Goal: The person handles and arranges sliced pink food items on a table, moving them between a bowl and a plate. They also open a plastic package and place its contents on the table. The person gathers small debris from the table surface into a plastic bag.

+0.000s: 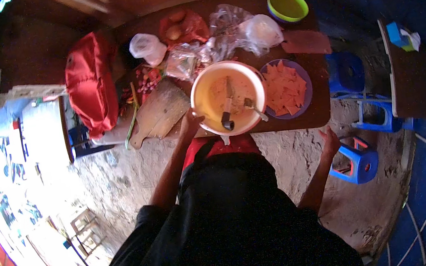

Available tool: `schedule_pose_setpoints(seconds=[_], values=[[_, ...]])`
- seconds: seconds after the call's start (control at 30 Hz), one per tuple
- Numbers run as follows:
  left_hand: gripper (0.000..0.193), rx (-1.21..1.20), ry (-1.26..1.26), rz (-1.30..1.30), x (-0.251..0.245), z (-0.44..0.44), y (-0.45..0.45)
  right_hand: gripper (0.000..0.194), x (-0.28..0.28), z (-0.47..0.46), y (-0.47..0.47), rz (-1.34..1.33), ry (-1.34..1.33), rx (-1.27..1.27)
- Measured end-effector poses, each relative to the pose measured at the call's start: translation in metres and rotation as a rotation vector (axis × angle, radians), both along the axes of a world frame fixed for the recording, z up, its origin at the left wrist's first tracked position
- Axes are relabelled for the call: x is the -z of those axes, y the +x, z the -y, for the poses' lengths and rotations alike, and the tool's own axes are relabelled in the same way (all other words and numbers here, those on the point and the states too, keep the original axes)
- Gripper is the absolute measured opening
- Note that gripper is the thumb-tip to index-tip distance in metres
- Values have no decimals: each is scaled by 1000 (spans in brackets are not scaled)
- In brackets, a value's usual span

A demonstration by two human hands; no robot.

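My left hand (191, 123) grips the near left rim of a pale plastic bucket (195, 90), with its thumb over the edge. Inside the bucket a knife with a dark handle (227, 115) and a metal spoon (255, 109) lie in an orange-tinted mixture (240, 87). Off the table's near right corner, my right hand (329, 142) hangs in the air, fingers apart and holding nothing. Nearest to it on the table is a purple plate (307, 81) of orange, flat, angular pieces (286, 91). A worn wooden cutting board (162, 108) lies left of the bucket.
Behind the bucket lie clear plastic bags (229, 19), a white bag (147, 48), a red bag (183, 26) with round items and small red shallots (145, 79). A green bowl (288, 5) stands far right, a red backpack (91, 85) left. Blue stools (359, 160) stand on the right.
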State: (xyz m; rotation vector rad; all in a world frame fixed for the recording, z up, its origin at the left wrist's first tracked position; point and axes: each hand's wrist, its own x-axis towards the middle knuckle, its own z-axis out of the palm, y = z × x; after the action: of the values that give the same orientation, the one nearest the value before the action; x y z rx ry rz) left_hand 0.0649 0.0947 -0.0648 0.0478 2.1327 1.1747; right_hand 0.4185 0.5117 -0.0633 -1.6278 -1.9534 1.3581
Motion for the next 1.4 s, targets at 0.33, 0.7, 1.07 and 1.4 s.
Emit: schedule_pose_setpoints(seconds=[0.33, 0.7, 1.07, 1.4], values=[[28, -149, 431, 430, 0, 72, -6, 47, -66, 96, -158, -424, -20, -87], [32, -277, 135, 56, -31, 141, -34, 34, -53, 218, -473, -257, 363, -720], [36, -313, 487, 373, -43, 203, -77, 16, -76, 268, -532, 102, 483, -967], [51, -368, 1285, 652, -82, 107, -134, 13, -233, 422, -431, -441, 741, -932]])
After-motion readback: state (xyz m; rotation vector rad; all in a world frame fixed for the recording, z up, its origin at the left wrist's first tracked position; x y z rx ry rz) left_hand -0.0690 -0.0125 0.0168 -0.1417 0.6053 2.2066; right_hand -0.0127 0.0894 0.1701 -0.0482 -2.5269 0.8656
